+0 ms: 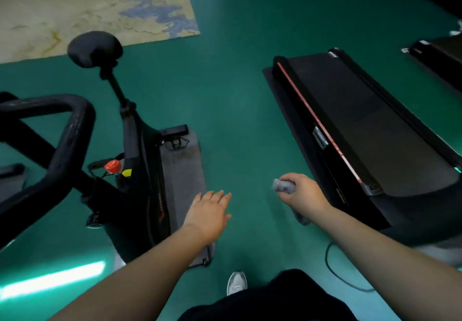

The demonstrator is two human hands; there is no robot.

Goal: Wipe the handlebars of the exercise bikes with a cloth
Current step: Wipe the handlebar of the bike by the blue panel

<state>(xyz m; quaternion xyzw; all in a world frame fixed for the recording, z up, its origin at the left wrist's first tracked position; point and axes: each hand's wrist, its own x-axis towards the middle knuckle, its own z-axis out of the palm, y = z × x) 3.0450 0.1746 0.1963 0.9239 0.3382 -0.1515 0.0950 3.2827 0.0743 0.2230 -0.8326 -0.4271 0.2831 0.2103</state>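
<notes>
A black exercise bike [140, 145] stands at the left on a grey mat. Its black looped handlebar [72, 135] reaches toward me at the far left, and its saddle [95, 48] sits farther back. My right hand [303, 191] grips a bunched grey cloth [283, 185] over the green floor, well to the right of the bike. My left hand [210, 212] hovers flat with straight fingers beside the bike's mat, holding nothing. Neither hand touches the handlebar.
A black treadmill [370, 133] lies at the right on a dark mat, with a second one [440, 55] at the far right edge. A beige rug [87, 8] covers the floor at the back left. A black cable [335, 268] runs near my feet.
</notes>
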